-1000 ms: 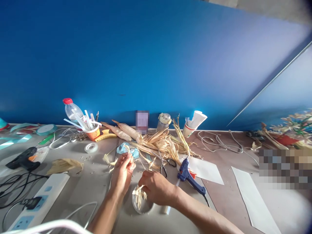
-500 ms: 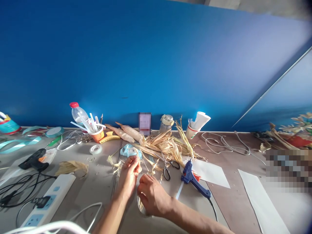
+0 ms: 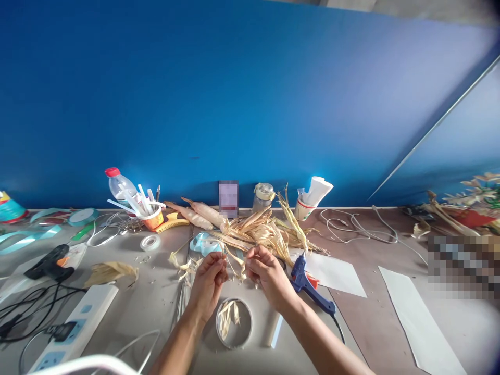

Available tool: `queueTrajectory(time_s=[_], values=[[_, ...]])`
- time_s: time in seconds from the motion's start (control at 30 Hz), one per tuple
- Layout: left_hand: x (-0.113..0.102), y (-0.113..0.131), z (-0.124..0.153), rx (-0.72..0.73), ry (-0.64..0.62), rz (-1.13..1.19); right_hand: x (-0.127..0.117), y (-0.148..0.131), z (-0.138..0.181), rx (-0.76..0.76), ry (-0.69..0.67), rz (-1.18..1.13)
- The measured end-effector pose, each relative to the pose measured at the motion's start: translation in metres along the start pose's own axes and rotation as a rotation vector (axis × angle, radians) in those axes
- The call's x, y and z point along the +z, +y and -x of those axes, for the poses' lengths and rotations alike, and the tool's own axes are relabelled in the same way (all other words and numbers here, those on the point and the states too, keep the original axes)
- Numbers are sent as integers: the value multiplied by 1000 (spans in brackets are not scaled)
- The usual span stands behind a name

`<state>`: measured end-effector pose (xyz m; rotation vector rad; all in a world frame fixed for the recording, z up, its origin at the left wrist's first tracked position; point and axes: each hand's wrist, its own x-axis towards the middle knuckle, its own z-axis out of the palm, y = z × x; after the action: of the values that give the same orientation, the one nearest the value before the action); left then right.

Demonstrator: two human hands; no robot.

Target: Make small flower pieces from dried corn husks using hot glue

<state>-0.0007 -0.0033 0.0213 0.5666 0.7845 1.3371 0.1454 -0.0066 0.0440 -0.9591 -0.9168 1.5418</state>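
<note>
Right grip (image 3: 270, 277) is beside the glue gun (image 3: 300, 276), husks (image 3: 267, 232) behind.

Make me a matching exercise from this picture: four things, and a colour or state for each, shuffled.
1. round dish
2. bottle cap
3. power strip
4. corn husks

A. white, with blue sockets
B. straw-coloured, in a loose heap
C. with pale scraps inside
D. red

Pairs: 1-C, 2-D, 3-A, 4-B
</note>
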Motion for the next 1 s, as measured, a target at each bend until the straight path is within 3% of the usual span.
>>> queueTrajectory(time_s=[0.23, 0.47, 0.73, 1.0], values=[[1, -2, -2, -27, 17, 46, -8, -5, 1, 126, -87, -233], [2, -2, 0, -48, -25, -7, -3, -7, 4, 79, -64, -185], [8, -7, 2, 34, -28, -155, 17, 15, -6, -77, 21, 140], [-3, -15, -2, 168, 12, -416, 23, 10, -12, -359, 125, 865]])
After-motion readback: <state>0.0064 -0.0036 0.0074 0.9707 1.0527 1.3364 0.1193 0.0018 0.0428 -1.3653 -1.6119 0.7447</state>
